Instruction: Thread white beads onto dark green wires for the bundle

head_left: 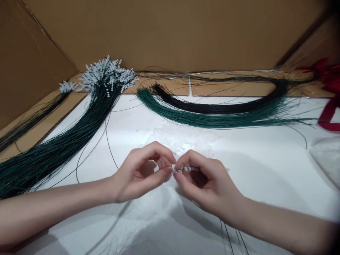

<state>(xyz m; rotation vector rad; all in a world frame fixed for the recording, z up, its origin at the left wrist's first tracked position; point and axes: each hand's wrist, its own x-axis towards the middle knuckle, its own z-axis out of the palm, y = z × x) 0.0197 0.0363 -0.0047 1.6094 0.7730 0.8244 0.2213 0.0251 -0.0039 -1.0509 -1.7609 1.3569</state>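
Observation:
My left hand (147,171) and my right hand (209,182) meet above the white surface, fingertips nearly touching. Thumb and index finger of the right hand pinch a thin wire, and a short row of white beads (191,169) on it shows inside that hand. The left thumb and index finger are also closed at the wire's end; any small bead between them is too tiny to make out. Below the right wrist, dark wire ends (228,235) hang down. Small clear-white loose beads (186,136) lie scattered just beyond the hands.
To the left lies a thick bundle of green wires (66,152) with white beaded tips (106,74). A smaller beaded bundle (42,113) is beside it. Black wires (217,107) and green wires (212,120) curve across the back. Red ribbon (330,109) and a clear bag (326,156) are at right.

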